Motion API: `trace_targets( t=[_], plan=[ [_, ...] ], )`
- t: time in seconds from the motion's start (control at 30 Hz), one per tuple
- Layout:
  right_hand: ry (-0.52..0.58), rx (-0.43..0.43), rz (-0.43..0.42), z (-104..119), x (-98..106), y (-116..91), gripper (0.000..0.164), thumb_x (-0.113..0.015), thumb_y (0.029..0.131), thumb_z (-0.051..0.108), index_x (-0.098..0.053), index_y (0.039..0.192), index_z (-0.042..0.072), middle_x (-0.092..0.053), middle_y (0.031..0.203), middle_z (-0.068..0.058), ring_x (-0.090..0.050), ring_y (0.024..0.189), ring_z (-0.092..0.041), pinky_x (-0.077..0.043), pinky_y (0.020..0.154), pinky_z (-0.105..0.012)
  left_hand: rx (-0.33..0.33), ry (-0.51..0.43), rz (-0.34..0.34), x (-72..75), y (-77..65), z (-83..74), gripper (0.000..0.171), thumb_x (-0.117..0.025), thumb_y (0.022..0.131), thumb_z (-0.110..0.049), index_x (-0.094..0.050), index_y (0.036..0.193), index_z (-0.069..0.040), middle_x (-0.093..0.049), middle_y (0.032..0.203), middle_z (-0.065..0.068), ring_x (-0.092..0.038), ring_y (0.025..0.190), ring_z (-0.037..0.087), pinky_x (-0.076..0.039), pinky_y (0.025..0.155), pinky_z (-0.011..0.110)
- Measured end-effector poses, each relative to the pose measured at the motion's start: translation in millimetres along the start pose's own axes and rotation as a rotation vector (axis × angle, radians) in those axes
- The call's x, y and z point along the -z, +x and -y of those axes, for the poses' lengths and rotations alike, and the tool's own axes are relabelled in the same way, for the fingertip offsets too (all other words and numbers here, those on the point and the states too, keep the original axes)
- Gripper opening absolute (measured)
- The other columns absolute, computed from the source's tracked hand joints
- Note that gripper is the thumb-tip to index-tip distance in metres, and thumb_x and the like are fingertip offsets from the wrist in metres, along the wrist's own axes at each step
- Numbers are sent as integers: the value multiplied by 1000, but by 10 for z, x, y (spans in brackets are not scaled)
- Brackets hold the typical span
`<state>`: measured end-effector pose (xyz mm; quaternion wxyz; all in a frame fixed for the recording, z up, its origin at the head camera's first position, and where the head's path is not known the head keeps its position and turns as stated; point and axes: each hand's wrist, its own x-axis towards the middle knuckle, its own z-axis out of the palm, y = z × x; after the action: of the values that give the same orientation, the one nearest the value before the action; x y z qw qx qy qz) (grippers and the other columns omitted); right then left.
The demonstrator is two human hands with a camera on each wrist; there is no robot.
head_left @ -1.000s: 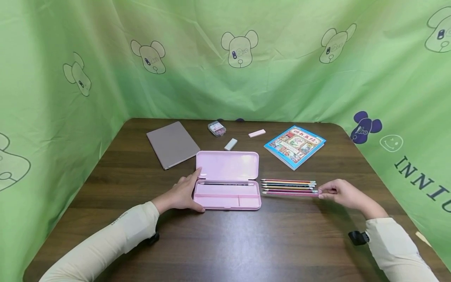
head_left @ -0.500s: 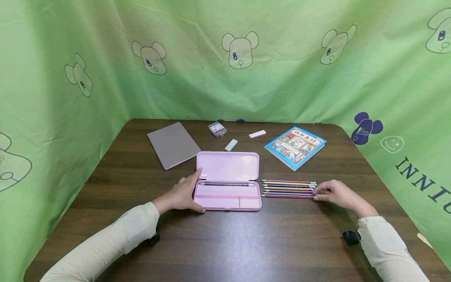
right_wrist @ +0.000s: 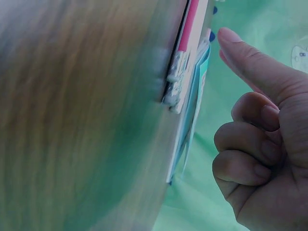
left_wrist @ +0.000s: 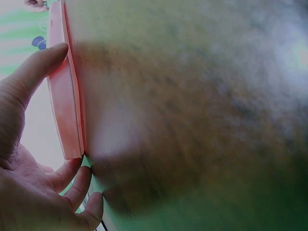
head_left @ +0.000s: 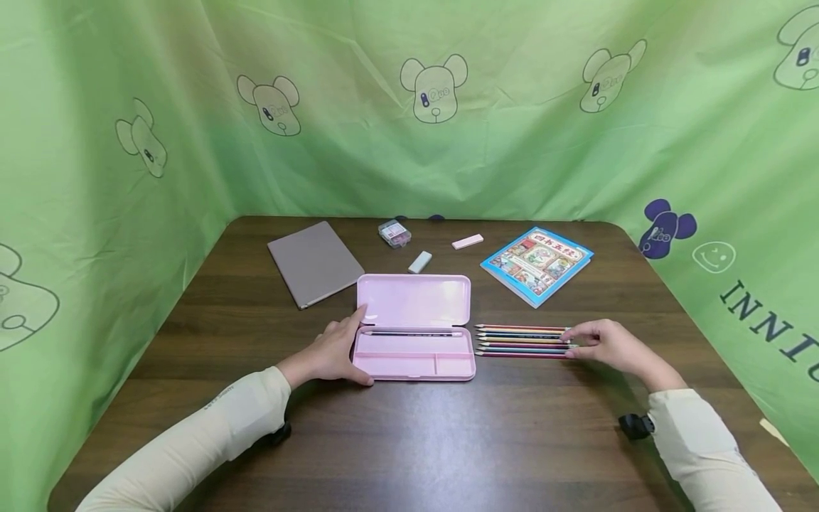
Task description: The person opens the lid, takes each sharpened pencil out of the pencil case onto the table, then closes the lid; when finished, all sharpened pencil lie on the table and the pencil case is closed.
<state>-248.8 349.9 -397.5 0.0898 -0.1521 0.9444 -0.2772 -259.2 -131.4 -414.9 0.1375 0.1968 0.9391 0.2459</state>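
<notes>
An opened pink pencil case [head_left: 393,366] lies on the table with one pencil [head_left: 412,333] in its long compartment. My left hand [head_left: 329,350] grips the case's left end; the left wrist view shows the thumb [left_wrist: 53,57] on its front side and the fingers at its end. Right of the case lies a row of several coloured pencils [head_left: 521,341], points to the left. My right hand [head_left: 611,348] is over their eraser ends, thumb and index finger apart. In the right wrist view its other fingers [right_wrist: 245,144] are curled in, with no pencil among them.
Behind the case are a grey notebook [head_left: 316,263], a small clear box [head_left: 394,233], a white eraser [head_left: 419,262] and a pink-and-white bar [head_left: 467,242]. A blue-edged picture book [head_left: 537,267] lies behind the pencils. Green cloth [head_left: 358,171] hangs beyond the brown table [head_left: 422,441].
My right hand has moved left along the pencils, let go of the front pink pencil, and its fingers have spread over the row's ends. The left hand and the case stay still.
</notes>
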Motion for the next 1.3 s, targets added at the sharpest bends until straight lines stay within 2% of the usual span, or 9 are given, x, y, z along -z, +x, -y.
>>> trace_targets(
  t=[0.1,0.3,0.53,0.63,0.77,0.87,1.0,1.17,1.3],
  plan=[
    [5,19,-5,31,-12,26,24,-74,77,16,-70,97,4,-31,57,8,-28,51,-1,-28,48,-23,-1,1,-1,-2,-2,-2,129,-84,56,-48,-3,150,-11,-31,147,16,-37,119,36,-34,92,57],
    [3,59,-16,78,-41,80,27,-75,76,17,-71,99,3,-33,55,8,-30,50,0,-30,47,-21,2,3,-2,-8,-4,-7,129,-84,56,-48,-3,150,-11,-31,147,16,-37,119,35,-34,92,57],
    [29,70,33,167,-75,192,30,-74,77,20,-70,101,3,-36,60,7,-29,53,0,-28,49,-21,8,-3,-3,-7,-24,-14,129,-84,56,-47,-4,150,-11,-31,148,15,-38,119,35,-35,92,56],
    [37,70,56,211,-91,243,30,-74,77,21,-70,101,3,-49,64,3,-31,55,-1,-30,50,-22,9,0,-3,-2,-25,-15,129,-84,56,-47,-4,150,-11,-30,148,15,-37,119,35,-35,92,56],
    [41,78,83,261,-110,303,31,-73,78,23,-70,101,3,-68,84,-5,-39,63,-2,-35,54,-22,7,1,0,4,-21,-17,129,-84,56,-47,-3,150,-10,-30,148,15,-37,120,35,-34,92,56],
    [33,85,96,279,-127,337,30,-73,78,24,-70,101,4,-70,93,-8,-44,68,-2,-40,59,-22,4,0,0,4,-22,-18,129,-84,56,-47,-4,149,-10,-31,147,15,-38,118,34,-35,91,56],
    [15,105,92,309,-148,373,27,-73,78,22,-71,99,5,-71,94,-8,-50,72,-1,-45,64,-22,1,2,-4,6,-26,-16,128,-84,56,-47,-4,149,-10,-31,147,16,-38,119,35,-35,91,56],
    [2,119,96,351,-169,420,26,-73,79,22,-71,99,6,-71,94,-6,-53,76,-2,-46,67,-22,6,-1,-3,11,-27,-24,128,-84,57,-46,-4,149,-9,-31,147,17,-37,120,35,-34,92,57],
    [11,126,107,366,-201,468,29,-72,79,25,-71,100,6,-71,92,-6,-50,71,-1,-45,64,-22,8,-7,2,8,-32,-34,128,-84,57,-45,-4,149,-10,-30,148,17,-37,120,35,-34,93,56]
  ],
)
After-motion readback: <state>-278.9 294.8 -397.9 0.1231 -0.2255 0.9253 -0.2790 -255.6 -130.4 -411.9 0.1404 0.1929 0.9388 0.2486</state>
